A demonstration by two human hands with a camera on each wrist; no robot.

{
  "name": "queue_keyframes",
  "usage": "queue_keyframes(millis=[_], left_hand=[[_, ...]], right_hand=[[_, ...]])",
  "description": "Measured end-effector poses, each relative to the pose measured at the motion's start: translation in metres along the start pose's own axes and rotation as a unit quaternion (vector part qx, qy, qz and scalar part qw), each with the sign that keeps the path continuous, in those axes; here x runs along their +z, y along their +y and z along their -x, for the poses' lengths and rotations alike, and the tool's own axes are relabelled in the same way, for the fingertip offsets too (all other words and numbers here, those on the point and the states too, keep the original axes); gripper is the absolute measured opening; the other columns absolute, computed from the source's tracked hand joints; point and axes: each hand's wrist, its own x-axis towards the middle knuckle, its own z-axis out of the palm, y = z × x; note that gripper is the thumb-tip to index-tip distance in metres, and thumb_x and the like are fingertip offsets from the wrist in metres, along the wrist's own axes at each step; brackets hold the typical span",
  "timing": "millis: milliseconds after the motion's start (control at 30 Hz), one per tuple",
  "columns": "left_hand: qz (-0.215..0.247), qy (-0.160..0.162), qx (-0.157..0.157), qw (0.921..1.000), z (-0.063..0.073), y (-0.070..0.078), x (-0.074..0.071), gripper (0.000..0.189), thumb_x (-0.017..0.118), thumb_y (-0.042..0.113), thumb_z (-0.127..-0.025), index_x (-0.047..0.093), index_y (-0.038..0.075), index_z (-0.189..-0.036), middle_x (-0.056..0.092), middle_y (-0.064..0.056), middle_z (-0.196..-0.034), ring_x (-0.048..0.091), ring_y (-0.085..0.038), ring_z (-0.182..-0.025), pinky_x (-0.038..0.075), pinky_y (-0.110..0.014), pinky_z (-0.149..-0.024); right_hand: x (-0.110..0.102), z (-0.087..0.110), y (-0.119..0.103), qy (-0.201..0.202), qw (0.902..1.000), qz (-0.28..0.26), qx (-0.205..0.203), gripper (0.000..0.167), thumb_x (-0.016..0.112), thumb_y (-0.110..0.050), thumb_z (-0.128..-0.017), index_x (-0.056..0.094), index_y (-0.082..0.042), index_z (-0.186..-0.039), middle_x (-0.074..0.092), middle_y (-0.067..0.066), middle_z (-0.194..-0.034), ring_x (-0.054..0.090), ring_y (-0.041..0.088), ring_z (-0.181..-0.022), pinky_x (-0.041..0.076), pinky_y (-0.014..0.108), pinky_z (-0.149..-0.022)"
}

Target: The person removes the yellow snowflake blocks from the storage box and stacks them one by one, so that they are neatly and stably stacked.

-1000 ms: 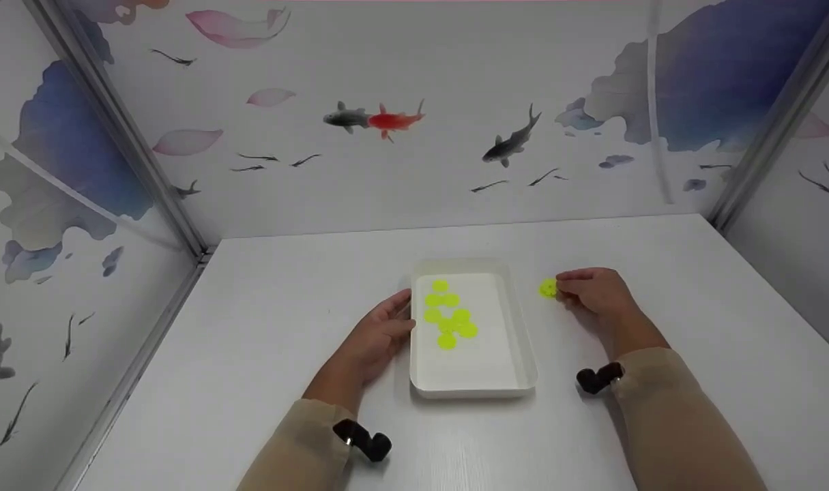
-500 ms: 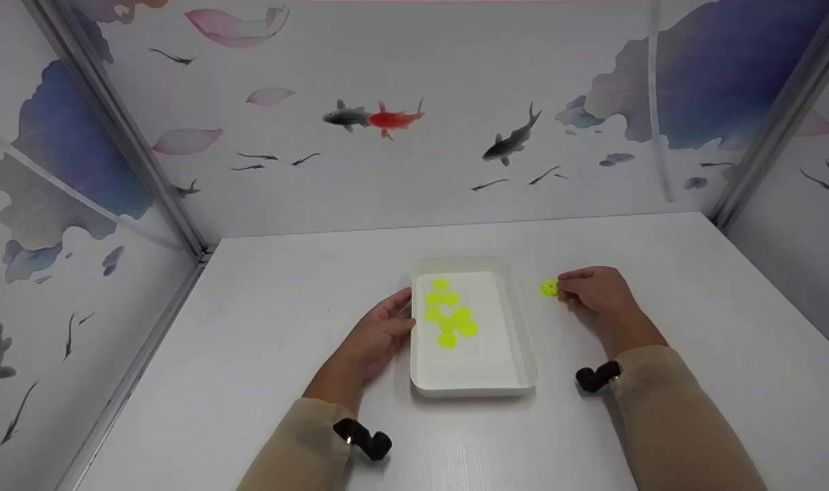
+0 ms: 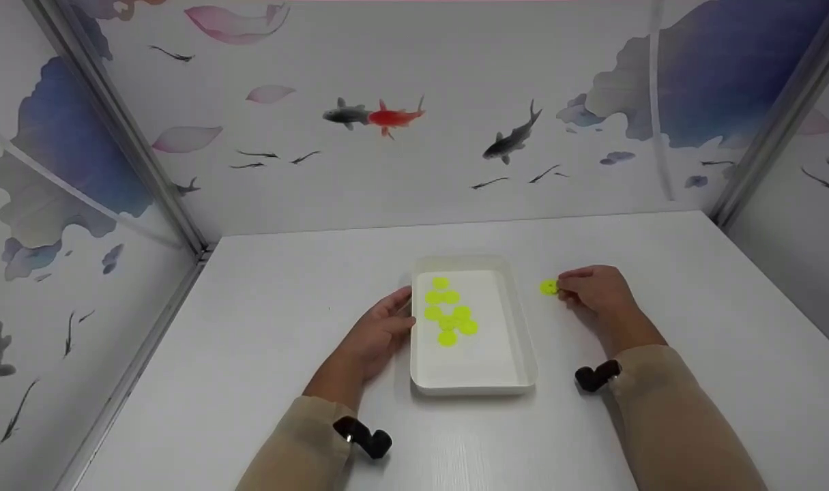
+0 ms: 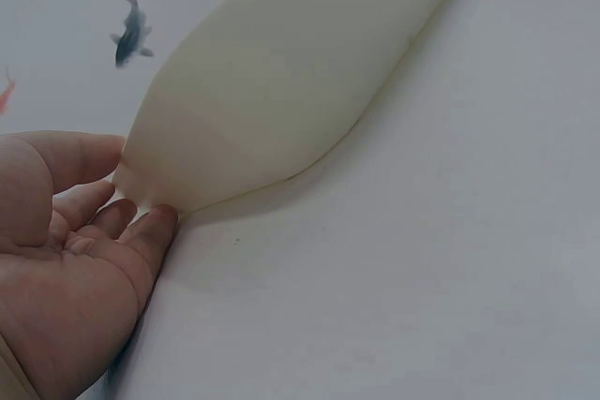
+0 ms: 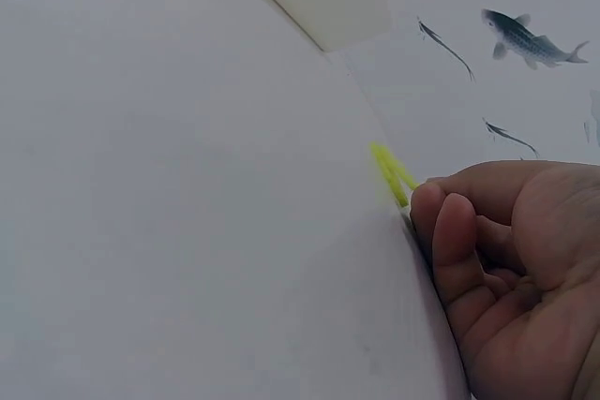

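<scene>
A shallow white tray (image 3: 486, 368) lies on the table with several flat, bright yellow round pieces (image 3: 447, 338) inside, mostly toward its left half. My left hand (image 3: 376, 337) touches the tray's left wall. In the left wrist view, its fingertips rest against the outside of the tray wall (image 4: 262, 91). To the right of the tray, my right hand (image 3: 598, 290) pinches a yellow round piece (image 3: 548, 287) between thumb and fingers. Seen edge-on in the right wrist view, that yellow piece (image 5: 389, 173) shows two thin layers spread in a V; the fingers hide part of it.
The white table (image 3: 284, 293) is bounded by printed panels with fish and petals at the back and both sides. Metal posts (image 3: 127, 129) stand at the corners. A black wrist-worn device (image 3: 363, 438) sits on each sleeve.
Both hands and the tray hold their places. The yellow piece in my right hand tilts very slightly, and the head view shifts a little.
</scene>
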Motion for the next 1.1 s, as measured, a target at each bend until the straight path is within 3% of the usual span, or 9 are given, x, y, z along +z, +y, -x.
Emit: queue_keyframes(millis=[367, 633, 733, 867, 1100], left_hand=[[0.004, -0.004, -0.004, 1.0, -0.002, 0.0, -0.001, 0.074, 0.062, 0.0, -0.101, 0.037, 0.018, -0.168, 0.033, 0.004, -0.177, 0.029, -0.018, -0.166, 0.031, -0.041, -0.134], [0.004, -0.005, -0.001, 1.0, -0.002, 0.0, -0.002, 0.074, 0.061, 0.001, -0.101, 0.036, 0.018, -0.168, 0.033, 0.003, -0.177, 0.028, -0.019, -0.166, 0.031, -0.042, -0.134], [0.002, -0.009, 0.003, 1.0, -0.001, 0.0, -0.001, 0.074, 0.061, 0.0, -0.101, 0.035, 0.017, -0.168, 0.033, 0.002, -0.177, 0.028, -0.02, -0.166, 0.03, -0.042, -0.134], [-0.002, -0.008, 0.007, 0.9999, -0.001, 0.001, 0.0, 0.073, 0.061, -0.001, -0.1, 0.036, 0.015, -0.168, 0.034, 0.0, -0.177, 0.028, -0.021, -0.166, 0.029, -0.042, -0.135], [-0.002, 0.004, -0.004, 1.0, -0.001, 0.001, 0.001, 0.072, 0.062, 0.0, -0.1, 0.04, 0.019, -0.166, 0.036, 0.003, -0.175, 0.03, -0.019, -0.165, 0.031, -0.042, -0.134]], right_hand=[[-0.002, -0.001, 0.004, 0.001, 0.9996, -0.027, -0.005, 0.043, 0.074, -0.029, -0.102, 0.067, -0.009, -0.14, 0.072, 0.01, -0.123, 0.071, 0.015, -0.097, 0.063, 0.022, -0.086], [0.003, 0.003, -0.001, -0.001, 0.9917, -0.128, 0.011, 0.049, 0.078, -0.024, -0.099, 0.064, -0.012, -0.144, 0.062, 0.007, -0.136, 0.064, 0.02, -0.109, 0.061, 0.023, -0.094], [0.004, 0.004, -0.005, 0.007, 0.9956, -0.093, 0.001, 0.046, 0.077, -0.027, -0.1, 0.067, -0.014, -0.142, 0.065, 0.004, -0.133, 0.064, 0.018, -0.11, 0.059, 0.021, -0.092], [0.005, 0.006, -0.012, 0.016, 0.9996, -0.008, -0.023, 0.046, 0.076, -0.036, -0.1, 0.069, -0.016, -0.141, 0.07, 0.003, -0.13, 0.067, 0.015, -0.107, 0.058, 0.019, -0.085], [0.015, 0.021, -0.028, -0.013, 0.9985, -0.027, -0.046, 0.05, 0.074, -0.039, -0.102, 0.064, -0.018, -0.146, 0.066, 0.005, -0.141, 0.066, 0.021, -0.115, 0.06, 0.023, -0.091]])
